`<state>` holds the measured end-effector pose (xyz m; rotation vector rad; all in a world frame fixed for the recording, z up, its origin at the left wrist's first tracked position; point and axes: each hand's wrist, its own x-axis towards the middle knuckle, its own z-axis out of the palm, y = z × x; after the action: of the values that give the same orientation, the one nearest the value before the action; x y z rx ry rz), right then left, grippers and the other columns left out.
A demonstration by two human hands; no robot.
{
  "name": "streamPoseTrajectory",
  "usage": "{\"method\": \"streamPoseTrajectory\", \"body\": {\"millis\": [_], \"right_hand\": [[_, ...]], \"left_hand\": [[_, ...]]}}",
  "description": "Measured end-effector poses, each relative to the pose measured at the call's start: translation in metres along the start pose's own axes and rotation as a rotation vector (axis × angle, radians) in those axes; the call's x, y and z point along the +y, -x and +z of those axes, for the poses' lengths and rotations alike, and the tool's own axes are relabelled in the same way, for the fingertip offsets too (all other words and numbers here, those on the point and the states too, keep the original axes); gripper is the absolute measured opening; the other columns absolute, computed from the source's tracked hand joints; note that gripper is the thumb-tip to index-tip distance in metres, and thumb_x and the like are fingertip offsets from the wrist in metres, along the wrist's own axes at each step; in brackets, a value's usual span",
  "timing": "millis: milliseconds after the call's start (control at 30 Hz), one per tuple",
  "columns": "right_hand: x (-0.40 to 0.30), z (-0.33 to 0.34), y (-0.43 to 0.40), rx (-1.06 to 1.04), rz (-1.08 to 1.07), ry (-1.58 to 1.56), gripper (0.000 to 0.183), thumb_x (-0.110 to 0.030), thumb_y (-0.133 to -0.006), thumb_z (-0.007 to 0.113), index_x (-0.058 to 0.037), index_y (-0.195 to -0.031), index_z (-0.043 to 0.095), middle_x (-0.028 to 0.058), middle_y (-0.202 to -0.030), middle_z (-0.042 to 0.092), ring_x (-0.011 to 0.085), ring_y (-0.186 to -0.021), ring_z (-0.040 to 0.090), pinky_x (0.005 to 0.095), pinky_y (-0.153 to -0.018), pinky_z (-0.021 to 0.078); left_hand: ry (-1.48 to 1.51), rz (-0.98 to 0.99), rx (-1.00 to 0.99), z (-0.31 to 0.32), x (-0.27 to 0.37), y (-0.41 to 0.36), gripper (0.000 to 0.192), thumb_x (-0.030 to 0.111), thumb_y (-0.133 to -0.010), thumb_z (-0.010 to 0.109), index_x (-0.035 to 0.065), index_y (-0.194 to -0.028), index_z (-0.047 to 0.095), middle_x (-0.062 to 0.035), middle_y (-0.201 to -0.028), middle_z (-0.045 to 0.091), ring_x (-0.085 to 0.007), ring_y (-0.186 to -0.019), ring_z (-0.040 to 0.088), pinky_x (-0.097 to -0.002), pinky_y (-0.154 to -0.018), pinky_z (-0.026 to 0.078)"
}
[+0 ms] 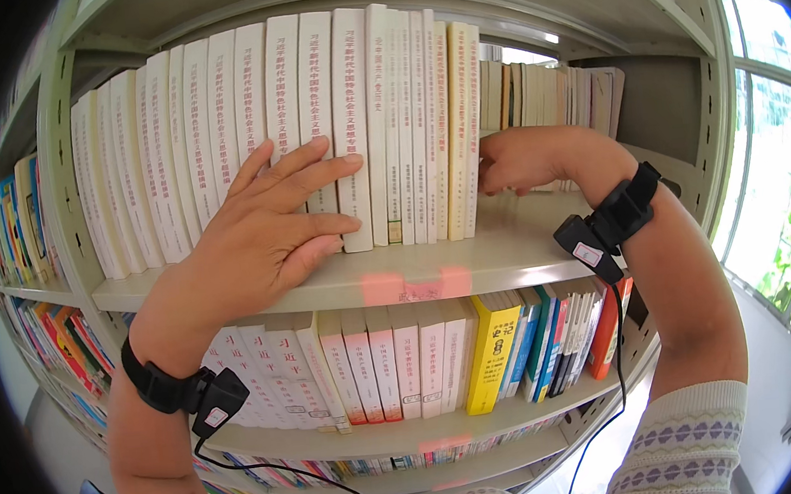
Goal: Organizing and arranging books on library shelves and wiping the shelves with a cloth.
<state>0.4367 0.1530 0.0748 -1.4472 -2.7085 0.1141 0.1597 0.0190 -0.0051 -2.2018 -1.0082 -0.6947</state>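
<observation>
A row of white paperback books (281,82) with red lettering stands upright on a cream metal shelf (494,263). My left hand (268,222) lies across the spines left of the row's middle, fingers spread and pointing right, gripping nothing. At the row's right end stand cream-yellow books (459,130). Beside the last of them is my right hand (524,160), reaching in from the right with bent fingers; its fingertips are partly hidden, and whether they press on the end book cannot be told. Both wrists wear black strapped devices with cables.
Behind my right hand, another row of books (537,96) stands deeper in. The shelf below holds white and pink books, a yellow book (493,351) and a red one. A perforated upright (62,176) divides off colourful books at left. A window (771,148) is at right.
</observation>
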Motion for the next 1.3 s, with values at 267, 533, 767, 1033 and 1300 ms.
{"method": "streamPoseTrajectory", "body": {"millis": [267,533,767,1033,1300], "right_hand": [[-0.011,0.005,-0.021,-0.025,-0.037,0.037,0.044,-0.035,-0.090,0.060,-0.0036,-0.121,0.061,0.0106,-0.095,0.063,0.0173,-0.077,0.056,0.0317,-0.070,0.0486],[0.018,0.022,-0.040,-0.067,-0.205,-0.420,0.049,-0.022,-0.090,0.063,-0.0035,-0.135,0.052,0.0120,-0.130,0.056,0.0202,-0.115,0.052,0.0336,-0.100,0.0415],[0.034,0.042,-0.054,0.029,-0.192,-0.561,0.047,-0.015,-0.082,0.067,0.0001,-0.126,0.058,0.0138,-0.115,0.063,0.0224,-0.102,0.057,0.0373,-0.089,0.0459],[0.033,0.030,-0.020,0.115,-0.076,-0.171,0.077,-0.030,-0.081,0.065,-0.0031,-0.146,0.035,0.0223,-0.136,0.051,0.0346,-0.129,0.047,0.0447,-0.098,0.0442],[0.022,0.064,0.077,0.567,-0.035,-0.399,0.058,-0.018,-0.088,0.060,-0.0026,-0.141,0.042,0.0156,-0.137,0.052,0.0258,-0.126,0.051,0.0334,-0.106,0.0389]], "left_hand": [[0.005,0.048,0.045,0.006,-0.008,0.002,0.020,0.018,-0.087,0.060,0.0126,-0.101,0.073,-0.0076,-0.143,0.049,-0.0295,-0.140,0.033,-0.0513,-0.116,0.014],[0.023,0.040,0.073,0.006,-0.006,0.004,0.019,0.017,-0.084,0.061,0.0118,-0.097,0.074,-0.0075,-0.142,0.050,-0.0301,-0.139,0.034,-0.0516,-0.116,0.015],[0.002,-0.039,0.030,0.002,0.004,-0.001,0.019,0.015,-0.083,0.061,0.0088,-0.095,0.073,-0.0095,-0.140,0.051,-0.0306,-0.140,0.034,-0.0491,-0.118,0.014],[-0.040,-0.003,0.088,0.008,0.004,-0.002,0.019,0.012,-0.082,0.061,0.0034,-0.095,0.072,-0.0101,-0.139,0.052,-0.0296,-0.139,0.034,-0.0475,-0.118,0.016],[-0.053,0.076,0.116,0.007,-0.008,0.009,0.015,0.010,-0.086,0.059,0.0055,-0.096,0.070,-0.0082,-0.141,0.050,-0.0274,-0.140,0.034,-0.0483,-0.118,0.018]]}}
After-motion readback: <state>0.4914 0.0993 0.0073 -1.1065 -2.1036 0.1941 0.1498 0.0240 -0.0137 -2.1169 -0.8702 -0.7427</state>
